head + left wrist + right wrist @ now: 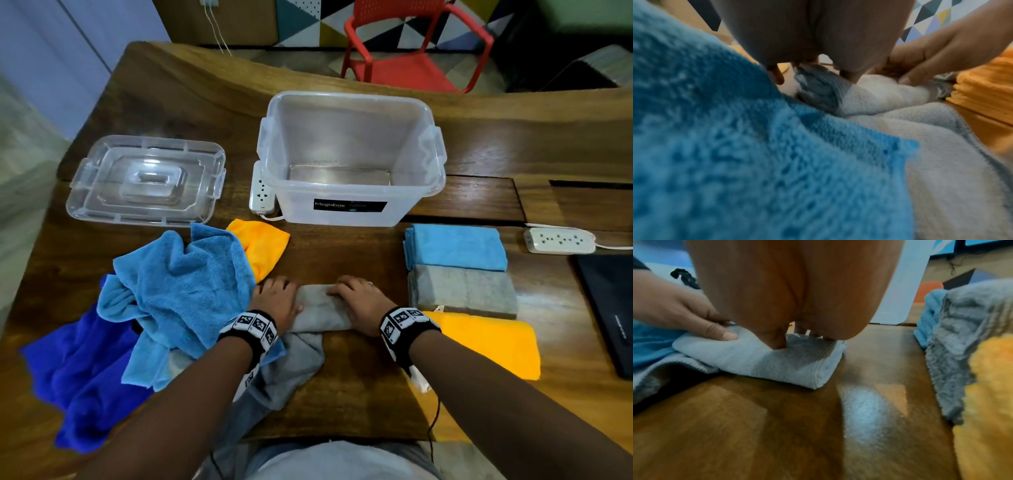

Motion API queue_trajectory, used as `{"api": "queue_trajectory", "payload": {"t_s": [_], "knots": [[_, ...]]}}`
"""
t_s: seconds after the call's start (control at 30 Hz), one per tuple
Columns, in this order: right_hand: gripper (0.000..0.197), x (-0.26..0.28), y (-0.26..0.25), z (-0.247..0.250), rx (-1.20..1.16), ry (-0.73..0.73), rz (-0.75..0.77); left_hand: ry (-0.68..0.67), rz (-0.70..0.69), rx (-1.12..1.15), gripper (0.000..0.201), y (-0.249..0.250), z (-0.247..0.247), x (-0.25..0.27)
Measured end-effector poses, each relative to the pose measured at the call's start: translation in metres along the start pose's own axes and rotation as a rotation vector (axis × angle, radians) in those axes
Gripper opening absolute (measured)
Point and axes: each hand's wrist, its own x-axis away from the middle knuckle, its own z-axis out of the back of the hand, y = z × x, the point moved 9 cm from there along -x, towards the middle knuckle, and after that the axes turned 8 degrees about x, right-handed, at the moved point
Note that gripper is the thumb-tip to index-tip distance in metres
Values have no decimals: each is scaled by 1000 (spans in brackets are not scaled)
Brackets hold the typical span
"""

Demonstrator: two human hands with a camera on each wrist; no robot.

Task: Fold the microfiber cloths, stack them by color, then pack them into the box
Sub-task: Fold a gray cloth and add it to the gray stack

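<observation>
A folded grey cloth (320,308) (777,363) lies on the wooden table (359,377) in front of me. My left hand (275,296) grips its left end, thumb on the near side. My right hand (359,299) holds its right end, fingers curled over the far edge. To the right sit folded stacks: light blue (455,246), grey (462,287) and orange (486,342). Unfolded cloths are heaped at the left: light blue (181,284), dark blue (85,370), orange (260,246) and a loose grey one (294,363). The clear box (342,209) stands open and empty behind.
The box's clear lid (147,181) lies at the back left. One white power strip (262,195) sits against the box's left side, another (560,240) at the right. A black laptop (609,308) is at the right edge. A red chair (411,51) stands beyond the table.
</observation>
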Motion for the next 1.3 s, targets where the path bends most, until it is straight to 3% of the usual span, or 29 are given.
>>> {"api": "queue_trajectory", "payload": {"t_s": [0.1,0.17,0.33,0.5,0.63,0.73,0.77,0.8,0.87,0.93,1.1,1.3], "knots": [[69,4,2,0,155,-60,-158,-72,89,27,56,-12,-5,-2],[66,6,4,2,201,-132,-250,-105,98,71,53,-17,-9,-1],[53,16,2,-7,173,-202,-282,-145,81,176,48,-21,-14,2],[51,29,-7,-13,108,-187,-305,-140,-50,444,37,-16,-9,9],[61,36,-7,-9,22,-169,-345,-96,-93,580,45,-15,0,15],[86,41,-1,-5,-61,-161,-388,-76,-96,639,59,-8,8,14],[87,41,1,-2,-72,-158,-389,-70,-91,647,56,-7,11,12],[77,41,1,4,-66,-153,-369,-66,-82,649,47,-6,13,11],[36,44,1,17,-85,-128,-317,-57,-72,674,33,-1,22,9],[20,50,4,32,-179,-89,-277,-40,-68,750,28,8,35,9],[25,70,34,74,-389,62,-237,56,-75,941,32,40,67,2],[34,109,110,107,-572,252,-281,110,-35,1072,32,91,75,-17]]}}
